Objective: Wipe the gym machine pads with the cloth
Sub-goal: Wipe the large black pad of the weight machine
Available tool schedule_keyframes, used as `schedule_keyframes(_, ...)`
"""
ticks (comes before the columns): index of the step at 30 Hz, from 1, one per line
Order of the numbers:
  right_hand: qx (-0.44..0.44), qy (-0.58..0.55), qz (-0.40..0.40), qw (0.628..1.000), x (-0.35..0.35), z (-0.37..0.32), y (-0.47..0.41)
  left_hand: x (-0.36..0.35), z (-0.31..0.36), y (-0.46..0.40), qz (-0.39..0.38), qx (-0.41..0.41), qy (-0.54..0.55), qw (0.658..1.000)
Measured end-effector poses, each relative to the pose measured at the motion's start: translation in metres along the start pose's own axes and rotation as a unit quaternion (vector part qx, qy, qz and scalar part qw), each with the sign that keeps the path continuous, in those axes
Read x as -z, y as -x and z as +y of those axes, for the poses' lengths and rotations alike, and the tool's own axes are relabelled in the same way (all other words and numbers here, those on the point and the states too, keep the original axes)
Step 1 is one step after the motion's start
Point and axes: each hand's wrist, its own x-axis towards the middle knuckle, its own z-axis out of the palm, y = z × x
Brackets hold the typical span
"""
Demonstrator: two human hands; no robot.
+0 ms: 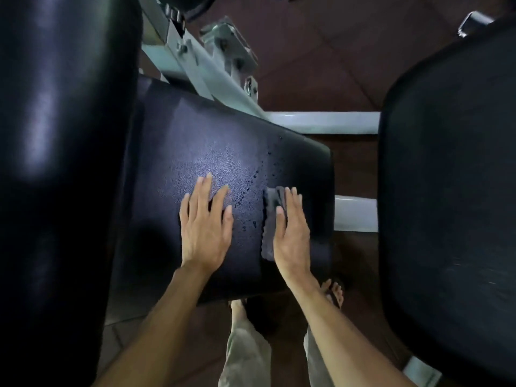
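A black padded seat [195,141] lies flat in the middle of the view, with water droplets in a streak across its right half. My left hand [205,224] rests flat on the pad, fingers spread, holding nothing. My right hand [291,230] presses flat on a dark grey cloth [270,216] lying on the pad's right part. The cloth shows along the hand's left side; the rest is hidden under the palm.
A tall black back pad [61,135] fills the left side. Another black pad [452,177] stands at the right. Pale grey metal frame bars [321,121] run behind and beside the seat. My legs and bare feet [333,291] stand on the brown floor below.
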Motion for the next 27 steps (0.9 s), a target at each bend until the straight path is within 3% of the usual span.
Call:
schedule_keyframes(5,0.052,0.248,0.044,0.966,-0.038,0.014,0.003,-0.011,-0.006,-0.004,0.0,0.063,-0.043,0.997)
schedule_keyframes(10,0.09,0.334,-0.009,0.938,-0.028,0.049,0.041,-0.016,-0.004,-0.004,-0.01,0.063,-0.083,0.995)
schedule_keyframes(13,0.014,0.34,-0.005,0.94,0.001,0.078,0.04,-0.02,-0.003,-0.003,-0.009,0.067,-0.086,0.994)
schedule_keyframes(16,-0.101,0.292,0.074,0.948,0.014,0.066,-0.032,-0.022,-0.001,-0.005,-0.002,0.066,-0.092,0.994)
schedule_keyframes(18,-0.131,0.242,0.103,0.956,0.007,0.036,-0.091,-0.022,-0.001,-0.004,-0.003,0.067,-0.095,0.993)
schedule_keyframes(20,-0.063,0.261,0.104,0.958,-0.016,0.005,-0.117,-0.023,0.0,-0.005,-0.002,0.066,-0.097,0.993)
schedule_keyframes(23,0.116,0.3,0.032,0.946,-0.044,-0.008,-0.069,-0.022,0.0,-0.005,0.0,0.067,-0.094,0.993)
schedule_keyframes(25,0.16,0.323,-0.016,0.933,-0.038,0.017,-0.012,-0.022,0.0,-0.005,-0.003,0.071,-0.091,0.993)
schedule_keyframes(27,0.151,0.348,-0.021,0.925,-0.022,0.055,0.035,-0.022,0.0,-0.005,-0.003,0.074,-0.09,0.993)
